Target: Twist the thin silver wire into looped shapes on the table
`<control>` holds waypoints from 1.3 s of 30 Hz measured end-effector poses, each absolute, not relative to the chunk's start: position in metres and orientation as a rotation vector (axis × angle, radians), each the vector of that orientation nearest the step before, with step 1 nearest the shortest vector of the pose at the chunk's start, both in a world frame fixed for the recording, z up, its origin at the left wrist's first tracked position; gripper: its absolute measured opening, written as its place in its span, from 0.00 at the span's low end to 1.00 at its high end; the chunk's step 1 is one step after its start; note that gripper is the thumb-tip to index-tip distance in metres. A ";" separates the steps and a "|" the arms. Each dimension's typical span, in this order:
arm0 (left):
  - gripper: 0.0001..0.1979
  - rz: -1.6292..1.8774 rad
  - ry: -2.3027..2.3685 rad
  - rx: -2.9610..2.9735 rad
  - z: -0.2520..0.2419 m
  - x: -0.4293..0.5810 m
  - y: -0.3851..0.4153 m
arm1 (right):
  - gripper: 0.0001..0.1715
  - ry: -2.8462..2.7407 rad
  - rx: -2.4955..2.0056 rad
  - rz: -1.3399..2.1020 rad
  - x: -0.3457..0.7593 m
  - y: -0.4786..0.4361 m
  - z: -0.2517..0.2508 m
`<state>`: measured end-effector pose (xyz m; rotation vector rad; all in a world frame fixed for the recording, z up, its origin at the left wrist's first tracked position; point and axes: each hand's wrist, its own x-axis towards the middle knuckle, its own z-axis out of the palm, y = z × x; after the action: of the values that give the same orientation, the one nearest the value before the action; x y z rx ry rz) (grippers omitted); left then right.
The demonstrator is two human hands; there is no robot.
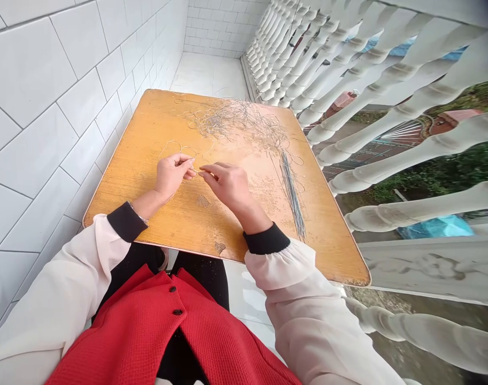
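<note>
Left hand (172, 174): thumb and forefinger pinched together on a thin wire (196, 171), other fingers curled; above the tabletop (127, 166), left of its middle.
Right hand (227, 183): thumb and forefinger nearly meeting at the wire, palm turned down; how firmly they hold it, I cannot tell.
Thin wire: between both sets of fingertips, midway from near edge to far edge.
Loose loops (174, 143): just beyond the left hand; whether part of the same wire, unclear.
Tangle of wire (236, 120): along the far edge, reaching toward the far right corner.
Straight wire bundle (292, 195): lengthwise near the right edge.
</note>
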<state>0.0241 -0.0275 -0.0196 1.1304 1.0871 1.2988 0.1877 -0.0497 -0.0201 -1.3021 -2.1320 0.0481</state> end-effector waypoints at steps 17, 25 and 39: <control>0.11 1.271 1.097 1.086 -0.014 0.025 -0.031 | 0.16 -2.175 -1.646 -0.181 0.164 -0.050 -0.033; 0.12 1.261 1.064 1.008 -0.014 0.031 -0.036 | 0.11 -1.771 -1.566 0.331 0.159 -0.045 -0.039; 0.13 1.074 1.119 1.168 -0.019 0.022 -0.027 | 0.19 -1.981 -1.466 0.093 0.167 -0.047 -0.042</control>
<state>0.0219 -0.0267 -0.0193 1.1677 1.1185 1.0736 0.1669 -0.0473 -0.0422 -1.4660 -1.9815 0.0928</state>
